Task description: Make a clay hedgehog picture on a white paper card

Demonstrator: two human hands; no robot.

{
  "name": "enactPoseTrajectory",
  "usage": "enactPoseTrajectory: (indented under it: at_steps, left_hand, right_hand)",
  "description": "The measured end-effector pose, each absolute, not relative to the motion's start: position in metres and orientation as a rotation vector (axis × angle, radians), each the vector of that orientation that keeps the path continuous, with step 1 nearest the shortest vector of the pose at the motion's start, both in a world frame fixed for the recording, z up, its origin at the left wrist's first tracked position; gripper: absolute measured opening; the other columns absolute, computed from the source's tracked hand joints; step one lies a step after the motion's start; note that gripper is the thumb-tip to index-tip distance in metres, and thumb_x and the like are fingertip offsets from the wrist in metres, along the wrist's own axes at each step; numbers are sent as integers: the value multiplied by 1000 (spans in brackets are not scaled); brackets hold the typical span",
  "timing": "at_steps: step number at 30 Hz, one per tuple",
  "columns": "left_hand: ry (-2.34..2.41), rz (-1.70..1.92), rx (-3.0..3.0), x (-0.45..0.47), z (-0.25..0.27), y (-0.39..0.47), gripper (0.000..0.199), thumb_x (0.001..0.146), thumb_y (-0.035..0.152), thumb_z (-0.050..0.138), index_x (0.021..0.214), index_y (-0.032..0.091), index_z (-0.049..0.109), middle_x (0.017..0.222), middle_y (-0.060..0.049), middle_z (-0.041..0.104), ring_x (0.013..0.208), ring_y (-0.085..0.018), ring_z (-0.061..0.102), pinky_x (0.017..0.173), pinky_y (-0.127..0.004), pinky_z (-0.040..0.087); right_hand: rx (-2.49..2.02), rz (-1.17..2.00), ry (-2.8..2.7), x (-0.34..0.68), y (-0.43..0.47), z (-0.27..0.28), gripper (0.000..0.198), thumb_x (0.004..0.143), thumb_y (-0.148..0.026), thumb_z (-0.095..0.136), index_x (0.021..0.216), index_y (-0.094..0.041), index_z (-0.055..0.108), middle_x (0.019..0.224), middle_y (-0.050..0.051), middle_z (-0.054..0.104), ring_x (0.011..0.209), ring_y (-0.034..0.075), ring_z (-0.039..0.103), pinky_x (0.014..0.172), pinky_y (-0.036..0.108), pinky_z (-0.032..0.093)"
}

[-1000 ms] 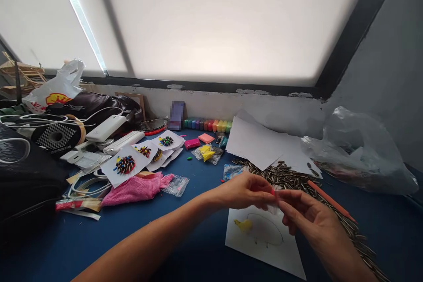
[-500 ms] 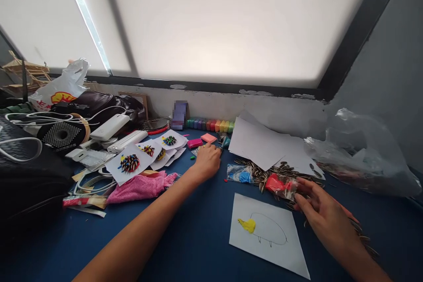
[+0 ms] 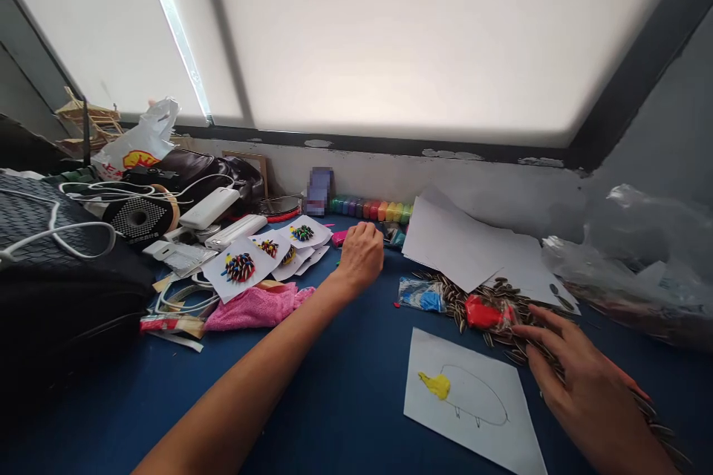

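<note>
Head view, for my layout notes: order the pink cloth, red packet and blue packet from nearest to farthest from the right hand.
1. Red packet: just left of the right hand, among the seeds.
2. Blue packet: farther left, by the seeds.
3. Pink cloth: farthest left.

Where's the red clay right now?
In the head view, the red clay lies right of centre among the sunflower seeds, beside the right hand, with the blue clay packet to its left.

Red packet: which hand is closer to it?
Right. The right hand is at the right end of the red packet; the left hand is farther, off to its left.
</note>
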State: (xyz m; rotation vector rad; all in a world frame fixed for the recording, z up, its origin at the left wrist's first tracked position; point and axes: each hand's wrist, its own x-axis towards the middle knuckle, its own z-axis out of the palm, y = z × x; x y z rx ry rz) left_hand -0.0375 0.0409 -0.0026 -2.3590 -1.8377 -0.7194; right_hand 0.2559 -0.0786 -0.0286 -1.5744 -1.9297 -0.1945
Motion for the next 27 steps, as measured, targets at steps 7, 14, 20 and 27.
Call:
enactPoseTrajectory:
  at_steps: [7, 14, 20, 27]
  left_hand:
    - [-1997, -1346, -2436, -36, 30, 35, 25, 100, 20, 31, 105, 16, 55, 92, -8, 68, 86, -19, 66, 80, -31, 49]
    - [-1933, -1422, -3249, 14, 30, -5, 19, 96, 15, 39, 97, 13, 58, 70, 0, 65, 48, -10, 61, 47, -19, 47]
    - [-1687, -1654, -3828, 27, 30, -27, 18, 96, 26, 47, 95, 13, 58, 76, -2, 63, 49, -8, 59, 45, -18, 46]
    - [-1686, -1594, -4078, 19, 16, -15, 67, 58, 45, 88, 109, 14, 58, 75, -3, 68, 59, -15, 67, 56, -26, 51]
  right_hand:
    - [-1465, -168, -1909, 249, -82, -17, 32, 88, -43, 44, 82, -24, 69, 108, 11, 71, 95, 30, 70, 79, 45, 58]
    - [-1573, 409, -1730, 234, -91, 3, 41, 81, -59, 54, 97, -27, 73, 95, 6, 78, 89, 29, 74, 68, 37, 62]
    - [-1440, 720, -1599, 223, -96, 21, 33, 74, -57, 60, 66, -27, 71, 58, 3, 71, 54, 23, 69, 54, 31, 60]
    - [-1540, 760, -1434, 221, -102, 21, 34, 66, -59, 65, 68, -26, 71, 57, 3, 70, 56, 22, 67, 56, 29, 57]
